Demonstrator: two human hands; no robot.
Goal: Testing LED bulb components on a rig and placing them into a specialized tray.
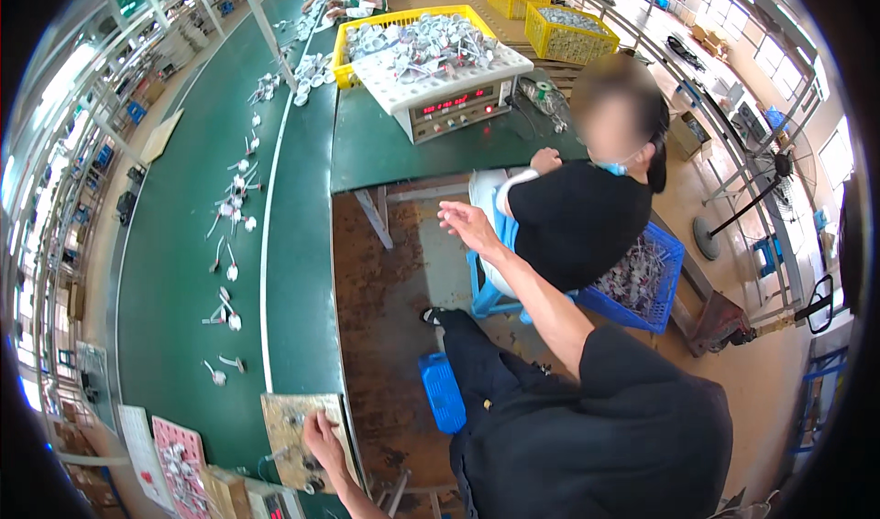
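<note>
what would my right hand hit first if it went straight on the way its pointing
Your right hand would probably meet the near edge of the green table first, though its height is unclear.

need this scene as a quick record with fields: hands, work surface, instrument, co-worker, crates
left hand: at the tan board; any grip or contact is unclear
right hand: raised, no held thing visible
green work surface: white parts with wires scattered along it
instrument: boxy, red display lit, white tray heaped with parts on top
co-worker: seated, black top
crates: yellow crate behind the tray; blue crate beside the co-worker; both hold parts
</note>
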